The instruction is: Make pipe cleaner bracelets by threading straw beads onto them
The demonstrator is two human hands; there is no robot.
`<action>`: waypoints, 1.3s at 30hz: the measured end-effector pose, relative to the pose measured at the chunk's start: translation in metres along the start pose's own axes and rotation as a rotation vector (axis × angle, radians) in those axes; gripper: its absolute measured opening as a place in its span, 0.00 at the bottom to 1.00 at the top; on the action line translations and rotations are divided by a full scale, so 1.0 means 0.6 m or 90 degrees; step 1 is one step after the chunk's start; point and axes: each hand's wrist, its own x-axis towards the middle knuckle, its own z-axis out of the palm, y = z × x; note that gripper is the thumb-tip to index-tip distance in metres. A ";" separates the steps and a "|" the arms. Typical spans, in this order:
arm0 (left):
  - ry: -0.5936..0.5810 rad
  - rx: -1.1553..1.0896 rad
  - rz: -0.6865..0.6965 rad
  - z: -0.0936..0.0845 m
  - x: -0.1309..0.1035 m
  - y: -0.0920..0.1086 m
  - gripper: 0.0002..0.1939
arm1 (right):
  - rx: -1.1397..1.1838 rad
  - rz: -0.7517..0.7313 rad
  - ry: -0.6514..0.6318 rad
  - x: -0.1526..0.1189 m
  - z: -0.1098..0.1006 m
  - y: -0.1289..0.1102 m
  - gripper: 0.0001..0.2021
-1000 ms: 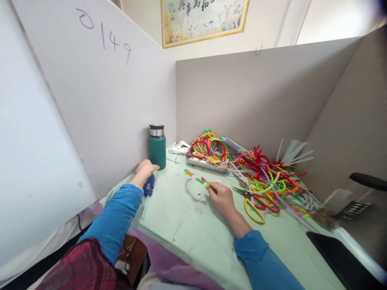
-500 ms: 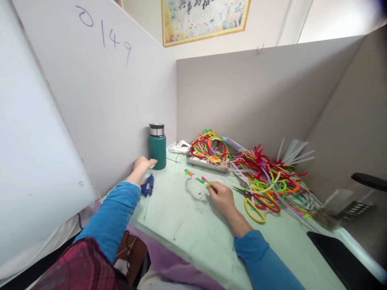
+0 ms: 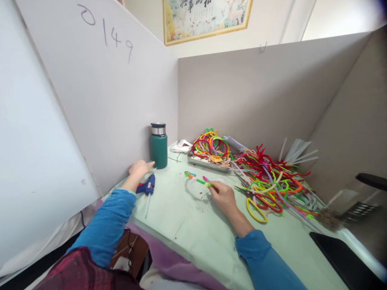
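My right hand is closed in a pinch on one end of a colourful pipe-cleaner band, held above the table. The band is mostly green, with orange, pink and red bits, and is seen nearly edge-on. At the left, my left hand is by the partition, its index finger stretched towards the base of a green bottle. The other left fingers are partly hidden. Just in front of that hand lies a blue glue gun, a pale glue stick pointing from it towards me.
A metal tray at the back holds pipe-cleaner rings and small pieces. To its right spreads a heap of pipe cleaners, with yellow-handled scissors at its front. A black flat object lies at the right edge. Partitions enclose the table.
My left hand has drawn back a little to the left, and the small whitish bit at its fingertips no longer shows. My right hand stays put with the band.
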 end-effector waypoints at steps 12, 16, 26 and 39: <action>-0.136 -0.071 0.209 -0.025 -0.093 -0.156 0.30 | 0.001 0.003 0.003 -0.002 0.006 0.006 0.11; -0.111 -0.025 0.236 -0.026 -0.097 -0.171 0.25 | -0.001 -0.002 -0.003 -0.003 0.005 0.005 0.11; -0.137 -0.133 0.345 -0.082 -0.108 -0.226 0.31 | 0.009 -0.001 0.001 -0.002 0.006 0.006 0.11; -0.031 -0.173 0.308 -0.018 -0.087 -0.169 0.23 | 0.009 -0.007 -0.005 -0.003 0.005 0.004 0.11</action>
